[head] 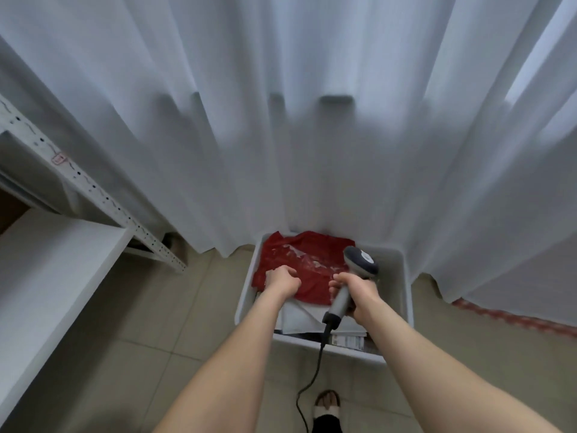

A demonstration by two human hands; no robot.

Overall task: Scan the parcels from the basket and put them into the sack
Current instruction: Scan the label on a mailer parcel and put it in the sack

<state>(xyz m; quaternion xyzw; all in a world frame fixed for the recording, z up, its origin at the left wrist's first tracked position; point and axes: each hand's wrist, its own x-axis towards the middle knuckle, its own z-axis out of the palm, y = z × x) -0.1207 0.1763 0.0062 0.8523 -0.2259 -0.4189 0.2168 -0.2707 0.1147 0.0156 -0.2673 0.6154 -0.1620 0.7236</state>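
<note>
A white plastic basket (402, 276) stands on the floor against the curtain. On top inside it lies a red parcel in clear wrap (307, 260), with white and grey parcels (299, 317) under it. My left hand (282, 279) grips the red parcel's near left edge, fingers curled. My right hand (359, 292) holds a grey handheld scanner (359, 264) by its handle, the head raised over the basket's right side. The scanner's black cable (312, 379) trails down to the floor. No sack is in view.
A white curtain (312, 135) hangs behind the basket to the floor. A white metal shelf rack (78, 182) stands at the left. A red patterned strip (515, 318) shows under the curtain at the right. My sandalled foot (326, 404) is on the tiled floor.
</note>
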